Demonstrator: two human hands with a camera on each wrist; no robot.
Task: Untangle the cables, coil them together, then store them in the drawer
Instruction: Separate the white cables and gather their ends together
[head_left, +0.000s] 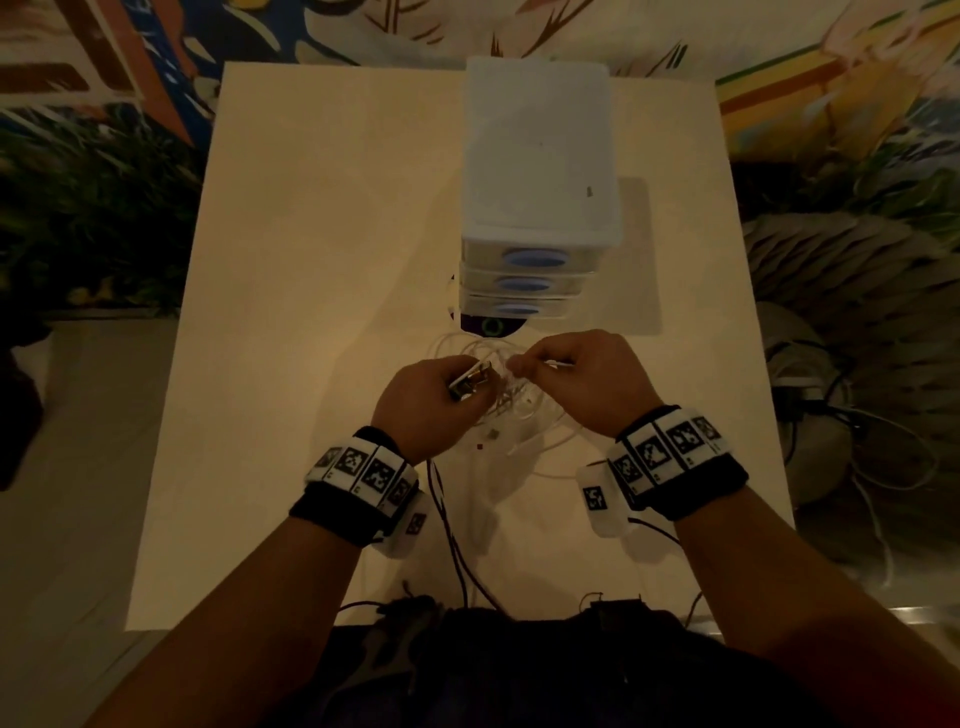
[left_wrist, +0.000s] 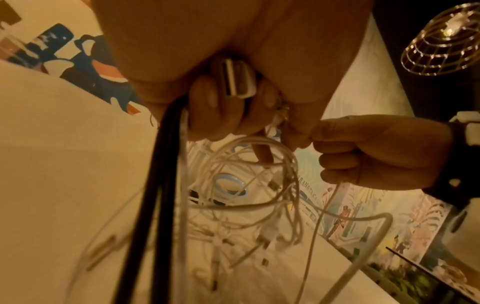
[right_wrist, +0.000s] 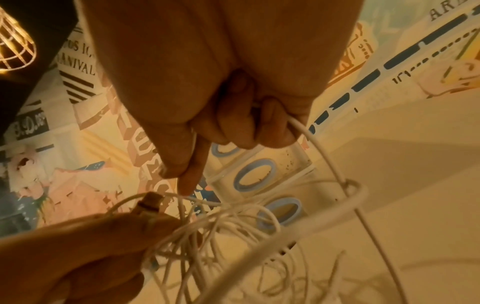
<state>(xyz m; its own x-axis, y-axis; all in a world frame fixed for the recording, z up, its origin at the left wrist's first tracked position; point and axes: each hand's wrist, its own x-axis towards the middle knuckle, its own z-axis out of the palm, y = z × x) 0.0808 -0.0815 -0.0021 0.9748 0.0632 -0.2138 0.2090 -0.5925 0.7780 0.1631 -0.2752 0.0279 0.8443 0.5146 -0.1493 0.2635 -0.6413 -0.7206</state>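
Note:
A tangle of thin white cables (head_left: 511, 397) hangs between both hands just above the pale table (head_left: 311, 260). My left hand (head_left: 441, 389) grips a bunch of connector ends (left_wrist: 237, 79) together with cable strands (left_wrist: 259, 185). My right hand (head_left: 566, 364) pinches a thin white strand between thumb and forefinger, and its curled fingers hold a thicker white cable (right_wrist: 322, 148). Loose plugs (left_wrist: 265, 240) dangle below. The white drawer unit (head_left: 540, 156) stands just beyond the hands, its three blue-handled drawers (right_wrist: 255, 174) all closed.
Dark wires (head_left: 452, 540) run from the wristbands back toward my body. A dark round object (head_left: 491, 325) lies at the foot of the drawer unit. Patterned floor surrounds the table, and more cables and a grey object (head_left: 810, 395) sit on the floor to the right.

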